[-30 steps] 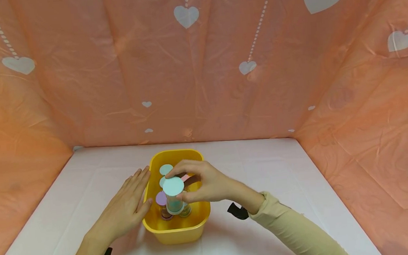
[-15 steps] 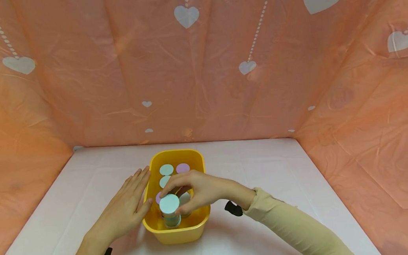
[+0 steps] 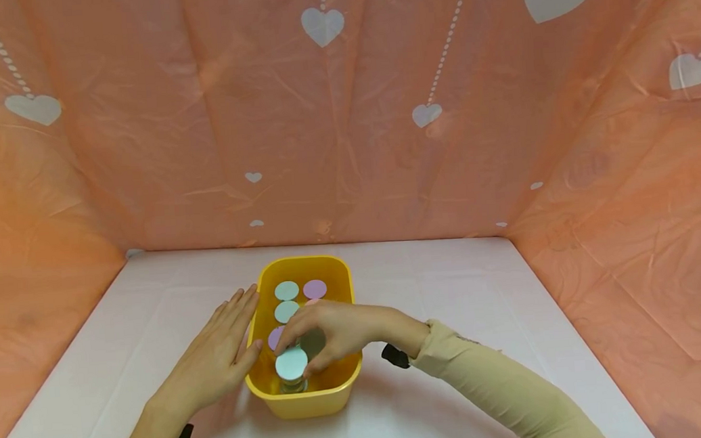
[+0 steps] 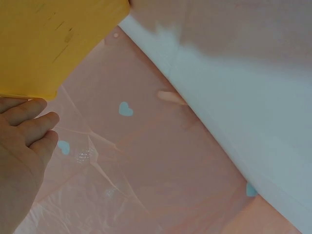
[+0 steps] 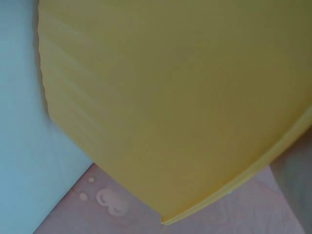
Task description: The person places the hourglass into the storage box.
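A yellow plastic tub (image 3: pixel 305 407) stands on the table with several small lidded jars upright in it. Inside its near end, my right hand (image 3: pixel 341 328) holds a small clear jar with a pale blue lid (image 3: pixel 291 363) between thumb and fingers. Straight fingers of my left hand (image 3: pixel 213 351) rest against the tub's left rim; the left wrist view shows the fingertips of that hand (image 4: pixel 22 146) at the edge of the tub (image 4: pixel 48 44). The right wrist view holds mostly the tub's outer wall (image 5: pixel 146 107), and the jar is out of sight there.
Behind the held jar are a purple lid (image 3: pixel 275 337), pale blue lids (image 3: pixel 286 312), another purple lid (image 3: pixel 315 289) and a pinkish lid partly hidden by my right hand. A white cloth (image 3: pixel 441 294) covers the table. Orange sheeting with hearts (image 3: pixel 345 145) hangs behind and at both sides.
My right hand has lowered the blue-lidded jar into the tub and shifted it toward the near end. More lids at the back now show. The left hand has stayed in place.
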`<control>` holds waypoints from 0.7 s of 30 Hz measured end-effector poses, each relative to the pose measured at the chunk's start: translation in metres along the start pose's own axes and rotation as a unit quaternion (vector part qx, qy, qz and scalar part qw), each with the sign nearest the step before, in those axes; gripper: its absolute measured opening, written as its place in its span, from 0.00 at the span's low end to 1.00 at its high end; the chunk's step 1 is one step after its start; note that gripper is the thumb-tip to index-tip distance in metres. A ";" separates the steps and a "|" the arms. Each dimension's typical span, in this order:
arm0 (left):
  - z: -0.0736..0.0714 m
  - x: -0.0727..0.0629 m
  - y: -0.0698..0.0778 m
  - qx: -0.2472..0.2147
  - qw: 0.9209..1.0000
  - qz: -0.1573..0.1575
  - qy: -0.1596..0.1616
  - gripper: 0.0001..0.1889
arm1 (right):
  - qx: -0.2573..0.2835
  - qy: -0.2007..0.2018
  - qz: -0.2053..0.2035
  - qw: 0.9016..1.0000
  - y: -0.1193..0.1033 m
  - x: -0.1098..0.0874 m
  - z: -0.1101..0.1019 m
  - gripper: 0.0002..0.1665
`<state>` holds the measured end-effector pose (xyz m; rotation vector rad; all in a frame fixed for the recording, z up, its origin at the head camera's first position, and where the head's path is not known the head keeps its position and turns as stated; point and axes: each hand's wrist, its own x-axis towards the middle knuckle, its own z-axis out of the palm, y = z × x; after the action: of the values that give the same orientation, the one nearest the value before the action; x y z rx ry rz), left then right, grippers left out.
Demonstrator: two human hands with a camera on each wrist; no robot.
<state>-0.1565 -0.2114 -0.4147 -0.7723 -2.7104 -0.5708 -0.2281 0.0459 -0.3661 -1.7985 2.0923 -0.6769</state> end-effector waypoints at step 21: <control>0.000 0.000 0.001 0.001 1.000 0.005 0.007 0.36 | -0.078 -0.065 0.037 0.994 0.003 0.005 0.006 0.28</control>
<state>-0.1562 -0.2111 -0.4142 -0.7793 -2.6924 -0.5686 -0.2282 0.0406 -0.3726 -1.7815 2.1634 -0.3763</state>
